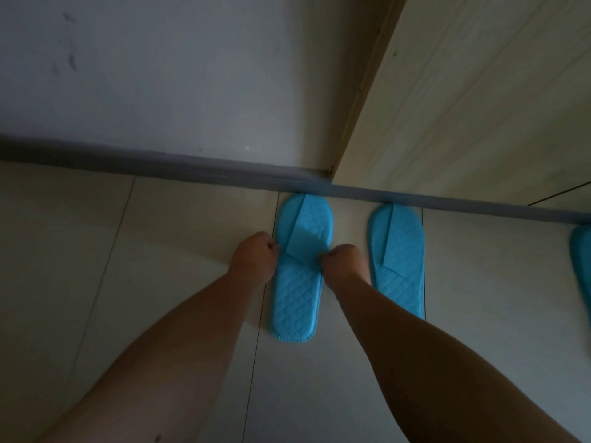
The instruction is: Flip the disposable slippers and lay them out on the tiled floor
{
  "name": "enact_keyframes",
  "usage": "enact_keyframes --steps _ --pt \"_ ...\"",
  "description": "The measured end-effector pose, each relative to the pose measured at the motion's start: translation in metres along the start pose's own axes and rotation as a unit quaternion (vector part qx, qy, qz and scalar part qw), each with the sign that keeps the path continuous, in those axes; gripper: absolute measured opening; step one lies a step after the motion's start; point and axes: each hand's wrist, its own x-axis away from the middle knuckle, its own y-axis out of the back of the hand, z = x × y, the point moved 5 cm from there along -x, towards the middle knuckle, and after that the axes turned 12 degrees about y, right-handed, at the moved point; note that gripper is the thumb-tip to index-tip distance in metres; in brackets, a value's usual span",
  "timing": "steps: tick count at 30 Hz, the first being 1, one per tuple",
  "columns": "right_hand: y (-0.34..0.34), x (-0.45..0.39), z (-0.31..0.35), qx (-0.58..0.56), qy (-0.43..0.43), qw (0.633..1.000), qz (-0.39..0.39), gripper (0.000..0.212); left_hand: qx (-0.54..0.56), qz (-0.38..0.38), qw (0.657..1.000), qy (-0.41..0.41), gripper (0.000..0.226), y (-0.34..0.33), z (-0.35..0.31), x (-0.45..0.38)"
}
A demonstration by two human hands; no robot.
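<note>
A blue quilted disposable slipper (299, 282) lies flat on the pale tiled floor (160, 251), strap side up, toe against the grey skirting. My left hand (254, 259) pinches its left edge at the strap. My right hand (343, 260) pinches the right edge, fingers closed on the fabric. A second blue slipper (398, 260) lies parallel just to the right, also strap up. Part of a third blue slipper (582, 270) shows at the right edge of the view.
A grey skirting board (160, 163) runs along a white wall (192, 75) behind the slippers. A pale wooden cabinet panel (479, 107) stands at the upper right, reaching the floor. Bare tiles stretch to the left and toward me.
</note>
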Motion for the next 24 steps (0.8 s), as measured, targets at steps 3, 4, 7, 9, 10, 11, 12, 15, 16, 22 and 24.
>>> enact_keyframes --steps 3,4,7,9,10,11,12,15,16,22,24 --pt "-0.001 -0.003 0.001 0.009 -0.001 1.000 0.003 0.021 -0.003 0.002 1.000 -0.008 0.017 0.001 0.001 -0.002" --pt "-0.001 -0.002 0.002 0.011 -0.003 1.000 0.004 0.020 -0.007 0.002 1.000 -0.012 0.017 0.002 0.000 -0.001" --pt "-0.001 -0.002 0.004 0.022 0.001 1.000 0.005 0.019 -0.007 -0.002 1.000 -0.019 0.017 0.002 0.001 -0.001" --pt "-0.001 -0.002 0.006 0.036 0.002 0.999 0.008 0.018 -0.006 -0.005 1.000 -0.020 0.017 0.002 0.002 -0.001" --pt "0.000 -0.002 0.007 0.040 0.002 0.999 0.009 0.018 -0.008 -0.004 1.000 -0.018 0.017 0.003 0.002 -0.001" --pt "-0.001 -0.004 0.006 0.041 0.003 0.999 0.008 0.019 -0.011 -0.004 1.000 -0.020 0.017 0.003 0.002 -0.002" --pt "0.000 -0.004 0.007 0.044 0.001 0.999 0.011 0.019 -0.018 -0.004 1.000 -0.019 0.017 0.003 0.001 -0.002" --pt "0.000 -0.007 0.006 0.059 0.006 0.998 0.012 0.019 -0.020 -0.004 1.000 -0.019 0.017 0.002 0.001 -0.006" --pt "0.001 -0.006 0.008 0.065 0.007 0.998 0.014 0.018 -0.023 -0.004 1.000 -0.017 0.017 0.003 0.001 -0.006" --pt "0.008 0.005 0.017 0.136 0.024 0.990 0.014 0.017 -0.052 -0.014 0.999 0.000 0.025 0.008 -0.003 0.000" --pt "0.016 0.016 0.026 0.157 0.031 0.987 0.013 0.023 -0.051 -0.040 0.998 0.000 0.029 0.020 -0.012 0.011"
